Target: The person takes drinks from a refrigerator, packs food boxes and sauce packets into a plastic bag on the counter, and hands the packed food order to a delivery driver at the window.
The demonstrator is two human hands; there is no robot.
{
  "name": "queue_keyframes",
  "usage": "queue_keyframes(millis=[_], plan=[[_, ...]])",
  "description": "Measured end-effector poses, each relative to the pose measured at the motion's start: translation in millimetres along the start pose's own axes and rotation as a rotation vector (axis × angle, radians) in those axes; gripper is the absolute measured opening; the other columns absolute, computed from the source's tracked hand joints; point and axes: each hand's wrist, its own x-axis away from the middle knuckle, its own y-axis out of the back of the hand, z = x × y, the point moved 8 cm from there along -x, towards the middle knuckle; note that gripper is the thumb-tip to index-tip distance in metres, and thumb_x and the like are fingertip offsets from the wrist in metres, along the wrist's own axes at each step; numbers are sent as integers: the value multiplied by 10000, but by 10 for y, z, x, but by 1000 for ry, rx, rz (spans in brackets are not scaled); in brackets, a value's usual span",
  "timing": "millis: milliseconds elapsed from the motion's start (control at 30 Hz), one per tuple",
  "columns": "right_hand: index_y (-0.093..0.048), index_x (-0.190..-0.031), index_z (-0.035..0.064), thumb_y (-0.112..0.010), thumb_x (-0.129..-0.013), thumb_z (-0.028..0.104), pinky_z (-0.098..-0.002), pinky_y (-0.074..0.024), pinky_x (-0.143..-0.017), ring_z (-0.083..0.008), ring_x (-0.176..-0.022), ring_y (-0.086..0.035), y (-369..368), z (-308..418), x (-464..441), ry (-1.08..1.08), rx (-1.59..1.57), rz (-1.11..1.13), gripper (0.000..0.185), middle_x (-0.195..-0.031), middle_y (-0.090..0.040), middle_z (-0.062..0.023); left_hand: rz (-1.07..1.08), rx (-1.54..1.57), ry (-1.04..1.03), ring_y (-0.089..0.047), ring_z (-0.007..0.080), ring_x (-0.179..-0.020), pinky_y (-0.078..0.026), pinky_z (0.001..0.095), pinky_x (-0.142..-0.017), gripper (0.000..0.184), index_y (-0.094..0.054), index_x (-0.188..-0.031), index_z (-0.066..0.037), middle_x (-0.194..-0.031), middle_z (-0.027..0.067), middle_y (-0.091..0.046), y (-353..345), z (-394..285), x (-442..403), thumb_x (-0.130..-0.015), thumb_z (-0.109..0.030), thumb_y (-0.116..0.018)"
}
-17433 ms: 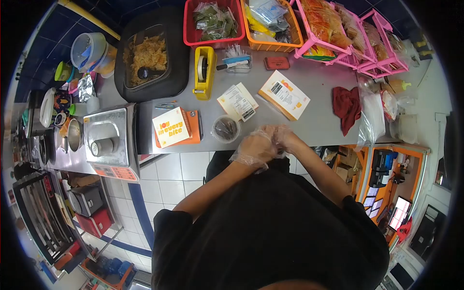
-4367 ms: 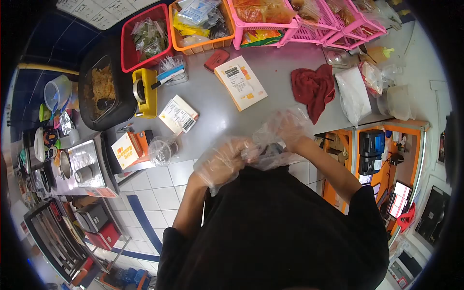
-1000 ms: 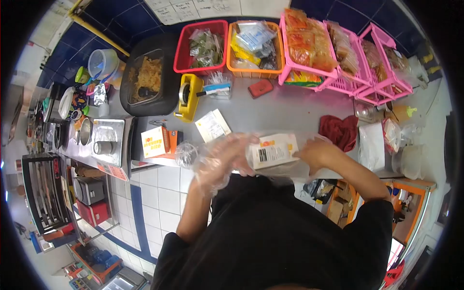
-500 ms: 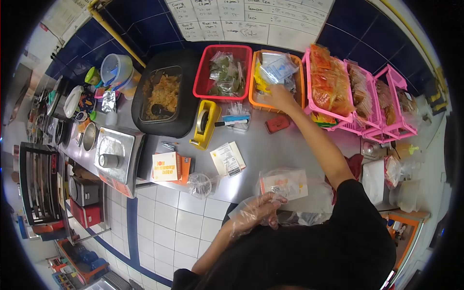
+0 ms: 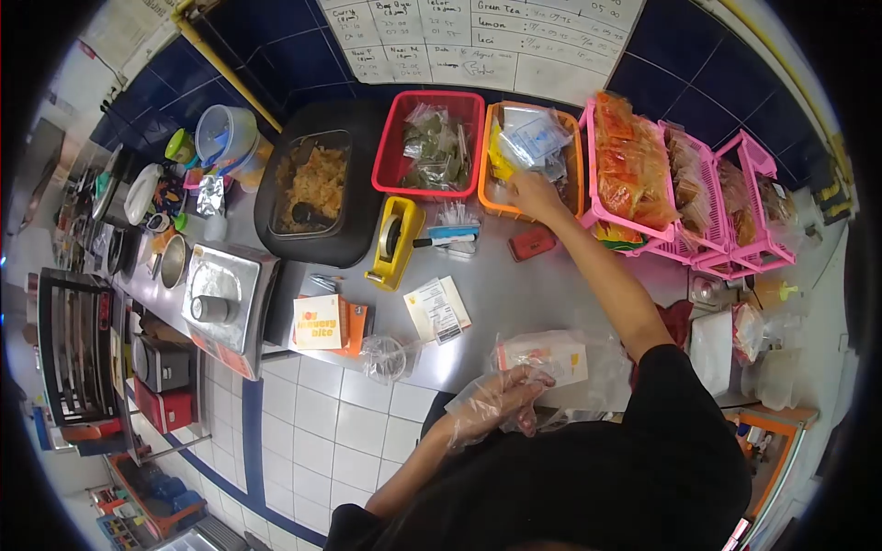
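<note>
My left hand (image 5: 491,402), in a clear plastic glove, is closed near the counter's front edge, with crumpled clear plastic (image 5: 559,419) at its fingertips. What it grips, if anything, is unclear. Just beyond it lies a clear plastic bag (image 5: 602,354) with a white printed card (image 5: 551,356) in or under it. My right hand (image 5: 536,196), bare, reaches over the front rim of the orange basket (image 5: 579,151). Its fingers point down and are partly hidden. In that basket are white-and-blue packets (image 5: 536,138) and a yellow packet (image 5: 501,154).
A red basket (image 5: 378,151) of bagged green leaves stands beside a black-rimmed food pan (image 5: 273,243). Pink racks (image 5: 643,241) with bagged food are at right. A yellow tape dispenser (image 5: 390,266), red box (image 5: 531,243), cards (image 5: 436,308) and metal scale (image 5: 230,285) occupy the counter.
The camera view has shifted slightly, moving the counter items a little down and right. My right hand stays at the orange basket's front; my left hand remains closed near the bag.
</note>
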Motion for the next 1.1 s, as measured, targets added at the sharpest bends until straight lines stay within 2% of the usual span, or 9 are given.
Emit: queue_keyframes(millis=[67,167,233,367,567,767,833,967,1100], plan=[[-716,-1086,63,-692,-860,216,-493,-537,-876,-385,-1002,-672,-77,27,-29,-102,75,151,273,-1030,-682,-205,-5,12,0,-645,185,-679,-570,363,-712,338,-574,-1286,-25,-660,10,-486,10,15,25,-1078,-288,-534],[-705,-1069,64,-699,-855,234,-495,-525,-927,-413,-1088,-621,103,121,-11,-128,157,-134,273,-1132,-620,-220,-16,21,-7,-647,184,-681,-571,365,-714,336,-573,-1282,-25,-662,15,-490,49,45,64,-1076,-289,-538],[-702,-1062,56,-685,-874,245,-493,-521,-943,-424,-1138,-589,176,477,-50,118,86,-111,268,-1218,-564,-208,-21,11,-14,-650,184,-684,-569,360,-713,339,-573,-1282,-25,-664,17,-494,61,44,79,-1075,-292,-540],[-738,-1022,23,-646,-870,212,-468,-535,-920,-408,-1124,-607,76,570,-87,57,162,-6,260,-1185,-626,-218,-22,22,-24,-638,174,-670,-562,344,-701,347,-569,-1285,-21,-663,19,-504,35,36,121,-1071,-293,-552],[-780,-929,69,-637,-854,227,-496,-569,-836,-403,-990,-692,-12,314,-282,-119,17,70,226,-989,-730,-203,-52,19,-51,-642,179,-660,-558,331,-684,364,-569,-1291,-14,-660,23,-511,109,93,164,-1068,-301,-556],[-764,-888,66,-682,-851,222,-479,-582,-777,-398,-832,-716,619,108,-224,-53,-179,-224,180,-944,-740,-184,-62,5,-32,-646,183,-656,-567,337,-689,375,-577,-1279,0,-653,20,-506,92,67,201,-1062,-305,-569],[-712,-910,38,-720,-864,205,-424,-576,-652,-333,-702,-718,798,-46,-225,61,-381,-450,173,-877,-733,-169,-49,-7,-41,-666,193,-669,-567,338,-691,413,-572,-1310,13,-643,13,-492,76,55,184,-1060,-315,-568],[-576,-969,14,-702,-905,83,-307,-504,-500,-170,-541,-660,1051,-276,-205,-132,-806,-359,158,-820,-680,-127,-63,-29,-47,-660,190,-658,-572,343,-692,418,-575,-1304,21,-636,9,-488,77,53,176,-1056,-315,-575],[-592,-1018,33,-676,-901,32,-301,-496,-484,-160,-536,-654,1409,-360,-99,-131,-751,-319,144,-821,-682,-104,-54,-38,-51,-637,178,-641,-570,342,-692,459,-559,-1326,32,-637,19,-500,33,36,181,-1056,-338,-576]])
